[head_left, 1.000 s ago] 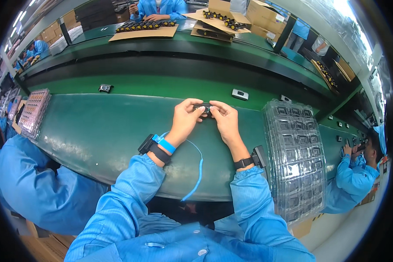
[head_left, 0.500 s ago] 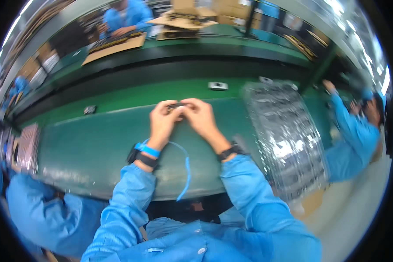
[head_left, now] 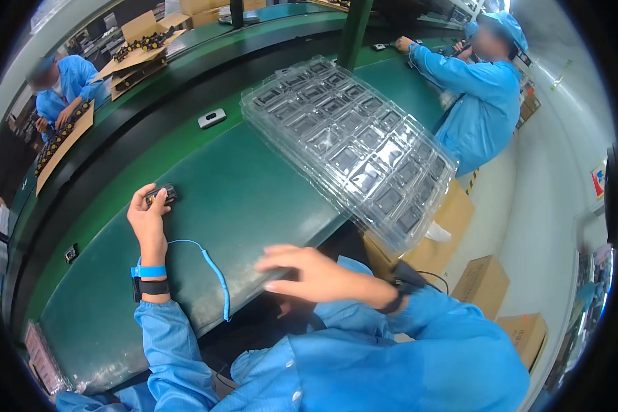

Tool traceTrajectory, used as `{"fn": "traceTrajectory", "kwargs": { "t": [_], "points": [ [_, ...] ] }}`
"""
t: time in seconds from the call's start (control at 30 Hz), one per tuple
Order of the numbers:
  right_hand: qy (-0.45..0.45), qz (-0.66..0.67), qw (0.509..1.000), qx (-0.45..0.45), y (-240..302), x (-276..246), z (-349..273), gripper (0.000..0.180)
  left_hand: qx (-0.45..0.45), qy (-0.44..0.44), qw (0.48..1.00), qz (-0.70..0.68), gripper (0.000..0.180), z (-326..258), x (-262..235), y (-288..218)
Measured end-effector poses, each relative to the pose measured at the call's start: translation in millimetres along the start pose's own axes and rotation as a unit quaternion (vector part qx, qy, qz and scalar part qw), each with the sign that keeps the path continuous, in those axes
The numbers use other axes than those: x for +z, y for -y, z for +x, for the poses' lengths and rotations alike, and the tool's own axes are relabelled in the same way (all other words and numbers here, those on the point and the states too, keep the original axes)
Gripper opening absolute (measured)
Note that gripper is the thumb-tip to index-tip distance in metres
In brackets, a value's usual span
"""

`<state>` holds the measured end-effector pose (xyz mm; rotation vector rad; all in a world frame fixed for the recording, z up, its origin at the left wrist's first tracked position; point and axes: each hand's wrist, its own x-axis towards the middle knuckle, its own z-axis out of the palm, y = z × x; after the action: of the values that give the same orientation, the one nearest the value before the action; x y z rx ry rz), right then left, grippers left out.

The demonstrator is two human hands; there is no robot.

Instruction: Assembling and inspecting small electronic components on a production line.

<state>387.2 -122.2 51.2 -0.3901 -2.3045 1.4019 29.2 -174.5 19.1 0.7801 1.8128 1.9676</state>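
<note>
Small black part (head_left: 162, 195) sits on the green belt (head_left: 254, 199), on the left and a bit far from the person. The left hand (head_left: 147, 218) pinches it with fingers closed around it. It looks light and hard, so holding its two sides should work best. The right hand (head_left: 309, 273) is near the body, open and flat, holding nothing. Clear plastic trays (head_left: 350, 144) lie stacked to the right. They look thin and bendy.
</note>
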Motion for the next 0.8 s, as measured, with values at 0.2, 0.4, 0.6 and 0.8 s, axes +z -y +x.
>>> {"fn": "traceTrajectory", "kwargs": {
  "t": [0.2,0.4,0.6,0.8],
  "points": [
    [-0.317,-0.25,0.911,0.086,44,-103,-67,0.012,0.006,-0.021,1.0,0.019,0.029,-5,-10,-2],
    [-0.319,-0.513,0.79,0.107,19,-126,-104,0.019,0.012,-0.019,0.999,0.025,0.03,-1,-4,-2],
    [-0.293,-0.41,0.855,0.121,13,-144,-82,0.019,0.019,-0.023,0.999,0.04,0.03,-6,-7,-2],
    [-0.262,-0.493,0.83,0.002,-46,-240,-2,0.03,0.018,-0.016,0.999,0.026,0.03,-4,-1,1]
  ]
}}
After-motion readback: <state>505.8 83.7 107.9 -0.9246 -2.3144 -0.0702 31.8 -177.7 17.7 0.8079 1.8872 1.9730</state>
